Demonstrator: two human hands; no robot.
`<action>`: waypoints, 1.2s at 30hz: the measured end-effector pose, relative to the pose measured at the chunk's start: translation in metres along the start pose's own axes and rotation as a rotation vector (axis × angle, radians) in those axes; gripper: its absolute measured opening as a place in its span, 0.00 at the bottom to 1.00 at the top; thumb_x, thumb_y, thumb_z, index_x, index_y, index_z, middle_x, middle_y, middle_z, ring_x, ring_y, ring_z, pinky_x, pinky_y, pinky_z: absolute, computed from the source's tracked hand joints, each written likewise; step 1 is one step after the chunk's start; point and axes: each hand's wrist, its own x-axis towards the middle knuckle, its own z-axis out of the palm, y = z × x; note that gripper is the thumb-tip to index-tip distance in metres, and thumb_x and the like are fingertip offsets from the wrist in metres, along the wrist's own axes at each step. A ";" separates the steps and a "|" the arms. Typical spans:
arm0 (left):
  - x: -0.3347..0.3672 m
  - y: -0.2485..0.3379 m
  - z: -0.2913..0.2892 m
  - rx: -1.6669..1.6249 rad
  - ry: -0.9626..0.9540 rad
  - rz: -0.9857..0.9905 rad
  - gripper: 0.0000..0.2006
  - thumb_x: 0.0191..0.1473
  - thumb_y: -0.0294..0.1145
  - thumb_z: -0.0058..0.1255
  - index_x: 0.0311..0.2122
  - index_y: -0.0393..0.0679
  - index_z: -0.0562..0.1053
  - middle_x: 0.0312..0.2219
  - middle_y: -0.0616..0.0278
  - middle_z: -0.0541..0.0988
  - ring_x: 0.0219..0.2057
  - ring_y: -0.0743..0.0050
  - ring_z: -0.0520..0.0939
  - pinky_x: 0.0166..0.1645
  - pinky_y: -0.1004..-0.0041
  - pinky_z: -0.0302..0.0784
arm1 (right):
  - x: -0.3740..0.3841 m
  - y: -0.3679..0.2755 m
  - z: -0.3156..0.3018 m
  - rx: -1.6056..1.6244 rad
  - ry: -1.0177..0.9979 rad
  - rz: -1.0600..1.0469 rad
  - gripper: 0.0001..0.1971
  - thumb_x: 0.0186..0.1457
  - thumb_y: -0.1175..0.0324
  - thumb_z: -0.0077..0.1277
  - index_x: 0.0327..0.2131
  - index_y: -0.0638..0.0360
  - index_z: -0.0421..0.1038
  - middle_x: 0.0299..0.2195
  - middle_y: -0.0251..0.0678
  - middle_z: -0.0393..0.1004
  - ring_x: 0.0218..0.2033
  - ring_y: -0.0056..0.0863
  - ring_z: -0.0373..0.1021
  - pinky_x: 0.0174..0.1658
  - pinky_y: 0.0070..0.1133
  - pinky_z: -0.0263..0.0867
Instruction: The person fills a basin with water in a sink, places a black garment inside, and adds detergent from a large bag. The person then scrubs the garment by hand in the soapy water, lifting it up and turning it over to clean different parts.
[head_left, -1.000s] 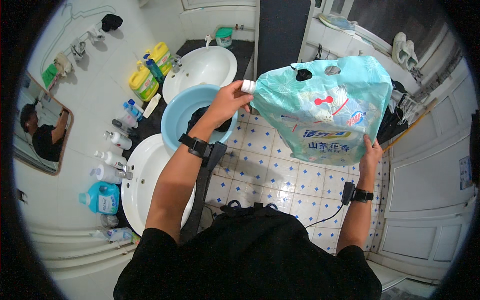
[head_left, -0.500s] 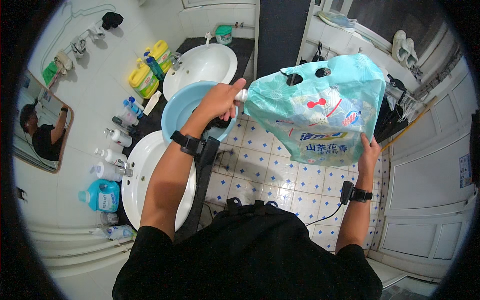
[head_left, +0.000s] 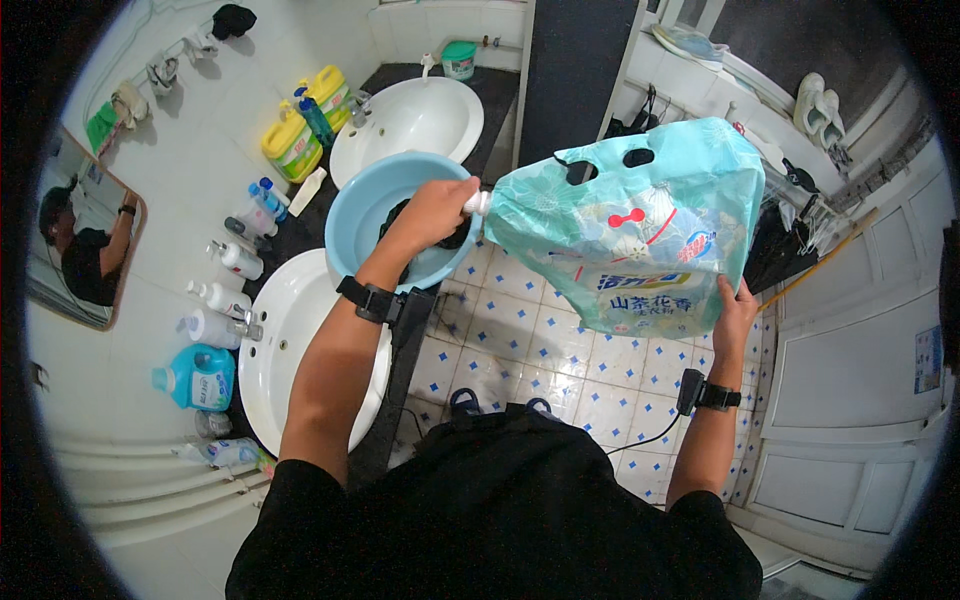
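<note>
A large light-green detergent pouch point(head_left: 560, 235) with floral print and two handle holes is held sideways in front of me. Its white screw cap point(head_left: 480, 203) points left, and the fingers of my left hand point(head_left: 440, 212) are closed around it. My right hand point(head_left: 736, 305) grips the lower right corner of the pouch. Just beneath my left hand stands a light-blue basin point(head_left: 349, 222). Dark, wet-looking cloth point(head_left: 397, 215) lies inside, partly hidden by that hand.
Two white sinks, a far one point(head_left: 455, 118) and a near one point(head_left: 300, 375), are set in a dark counter. Bottles and a blue jug point(head_left: 196, 378) line the wall at left. A dark partition point(head_left: 575, 80) rises ahead. White doors point(head_left: 850, 350) stand at right.
My left fingers have curled in closer around the cap; the index finger was stretched out before. The pouch has shifted slightly left and down in view.
</note>
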 end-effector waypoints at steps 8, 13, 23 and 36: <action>-0.060 -0.022 -0.036 -0.511 0.023 -0.153 0.11 0.55 0.35 0.42 0.30 0.37 0.68 0.16 0.62 0.68 0.20 0.74 0.72 0.24 0.77 0.66 | -0.004 -0.001 0.001 -0.101 -0.016 -0.040 0.12 0.52 0.69 0.50 0.37 0.70 0.71 0.32 0.30 0.70 0.32 0.17 0.63 0.36 0.17 0.59; -0.141 -0.114 -0.038 -0.762 0.144 -0.016 0.13 0.49 0.20 0.46 0.42 0.36 0.65 0.30 0.55 0.74 0.30 0.69 0.76 0.33 0.74 0.72 | -0.016 0.000 0.007 -0.045 0.019 -0.030 0.13 0.53 0.68 0.49 0.39 0.68 0.70 0.31 0.32 0.71 0.30 0.18 0.65 0.35 0.18 0.60; -0.122 -0.250 0.062 0.525 0.568 0.037 0.15 0.41 0.31 0.60 0.37 0.45 0.73 0.32 0.60 0.70 0.34 0.64 0.70 0.39 0.64 0.65 | 0.005 0.022 -0.007 0.000 -0.053 0.004 0.13 0.52 0.69 0.50 0.38 0.69 0.71 0.30 0.32 0.72 0.30 0.17 0.65 0.34 0.18 0.60; -0.115 -0.134 0.076 0.154 0.667 0.473 0.22 0.39 0.30 0.58 0.43 0.38 0.68 0.42 0.54 0.68 0.43 0.57 0.68 0.46 0.64 0.64 | -0.024 -0.017 -0.013 0.106 -0.074 -0.090 0.15 0.52 0.67 0.51 0.39 0.70 0.70 0.32 0.32 0.72 0.31 0.17 0.65 0.35 0.17 0.61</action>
